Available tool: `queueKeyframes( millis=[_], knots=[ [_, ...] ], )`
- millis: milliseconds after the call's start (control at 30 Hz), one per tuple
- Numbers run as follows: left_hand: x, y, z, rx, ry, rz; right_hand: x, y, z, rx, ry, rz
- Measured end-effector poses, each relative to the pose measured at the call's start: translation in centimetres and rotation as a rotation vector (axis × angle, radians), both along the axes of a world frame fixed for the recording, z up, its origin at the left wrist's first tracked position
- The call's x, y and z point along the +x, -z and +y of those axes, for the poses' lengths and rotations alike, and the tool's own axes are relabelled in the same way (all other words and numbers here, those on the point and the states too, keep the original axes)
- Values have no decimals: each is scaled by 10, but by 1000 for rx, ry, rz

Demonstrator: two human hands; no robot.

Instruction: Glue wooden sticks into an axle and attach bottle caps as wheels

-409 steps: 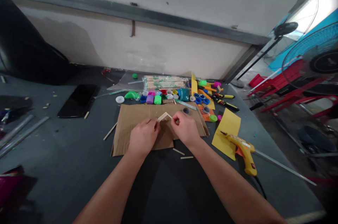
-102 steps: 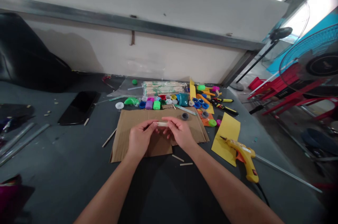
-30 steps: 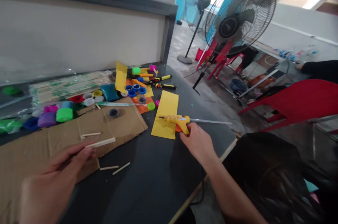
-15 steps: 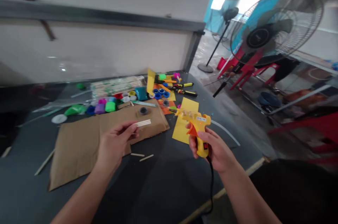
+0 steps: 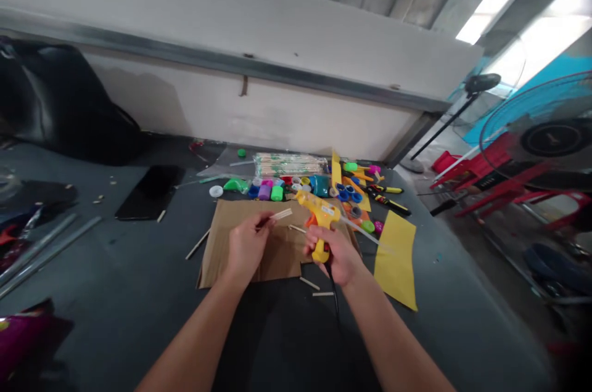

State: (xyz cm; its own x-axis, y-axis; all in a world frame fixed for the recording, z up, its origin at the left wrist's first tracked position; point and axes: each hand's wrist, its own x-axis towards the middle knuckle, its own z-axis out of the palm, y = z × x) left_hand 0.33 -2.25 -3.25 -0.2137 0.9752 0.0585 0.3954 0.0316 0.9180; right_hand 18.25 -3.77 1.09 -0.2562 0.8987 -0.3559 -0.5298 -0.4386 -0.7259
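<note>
My left hand (image 5: 247, 244) pinches a short pale wooden stick piece (image 5: 280, 214) above a brown cardboard sheet (image 5: 222, 244). My right hand (image 5: 335, 253) is closed round the handle of a yellow glue gun (image 5: 319, 219), whose nozzle points left toward the stick's free end, a short gap away. A glue stick (image 5: 363, 233) pokes out of the gun's back to the right. Another loose stick (image 5: 297, 228) lies on the cardboard between my hands.
Coloured bottle caps (image 5: 272, 190), a pack of sticks (image 5: 289, 164), cutters (image 5: 387, 200) and yellow paper (image 5: 395, 256) crowd the grey table behind and right. A black phone (image 5: 148, 191) lies left. Two short sticks (image 5: 317, 288) rest near my right wrist. A fan (image 5: 546, 133) stands right.
My view swung back left to the table. My right hand picked the glue gun up off the yellow paper and brought it over the cardboard, close to the stick in my left hand.
</note>
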Motion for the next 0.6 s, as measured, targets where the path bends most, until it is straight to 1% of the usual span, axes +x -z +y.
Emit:
queueKeyframes(
  millis=[100,200,267,367,467,533,600],
  knots=[
    [-1,2,4,-5,48,28,7,9,-6,37,-3,-78],
    [-1,1,8,-60,38,-50,17,11,-6,93,-27,-122],
    [-2,1,10,-104,22,-115,21,13,-4,141,15,-159],
    [-2,-1,11,-129,3,-139,22,18,-1,155,84,-340],
    [0,-2,10,-144,-3,-131,18,21,-3,130,88,-577],
    [1,-2,9,-149,3,-134,15,21,-5,127,62,-646],
    [1,0,8,-135,11,-137,13,22,-7,116,24,-661]
  ],
)
